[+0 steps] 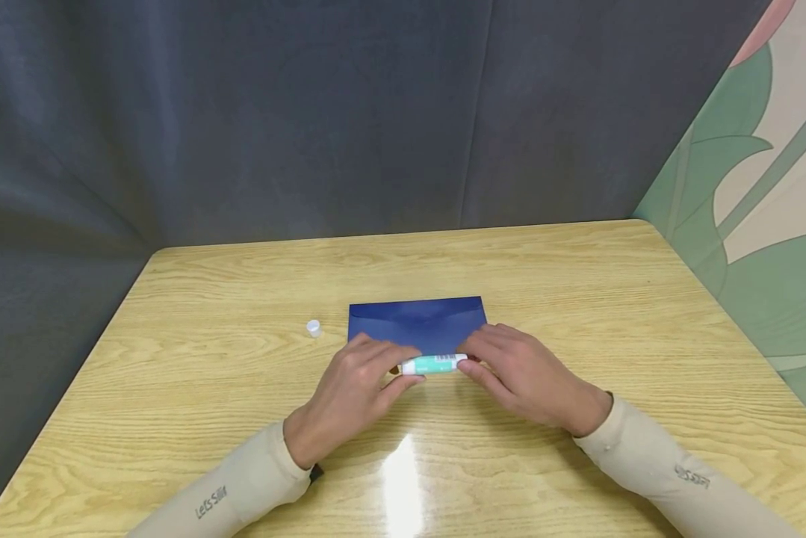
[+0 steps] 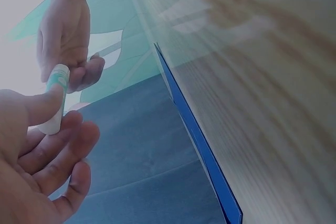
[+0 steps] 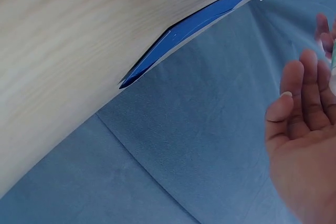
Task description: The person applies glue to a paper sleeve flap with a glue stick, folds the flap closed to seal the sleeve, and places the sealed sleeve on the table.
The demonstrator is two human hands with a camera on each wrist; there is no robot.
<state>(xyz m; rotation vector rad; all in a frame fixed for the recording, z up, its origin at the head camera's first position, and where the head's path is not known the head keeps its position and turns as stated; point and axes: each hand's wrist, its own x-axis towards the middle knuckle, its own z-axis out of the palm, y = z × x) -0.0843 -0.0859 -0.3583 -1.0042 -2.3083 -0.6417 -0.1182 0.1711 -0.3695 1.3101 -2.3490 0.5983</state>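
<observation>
A small glue stick (image 1: 435,364) with a teal label and white ends is held level above the table. My left hand (image 1: 355,381) pinches its left end between thumb and fingers; the grip shows closely in the left wrist view (image 2: 52,119). At the right end, my right hand (image 1: 530,377) holds it with thumb and forefinger. Just beyond the hands lies a dark blue envelope (image 1: 416,320), its flap side up and its near edge partly covered by them. Left of the envelope, a small white cap (image 1: 314,328) rests on the wood.
The wood-grain table (image 1: 241,299) carries the envelope and cap. A dark grey curtain (image 1: 322,119) hangs along the back and left. To the right is a wall with a leaf pattern (image 1: 779,299). Light glares off the table's near part.
</observation>
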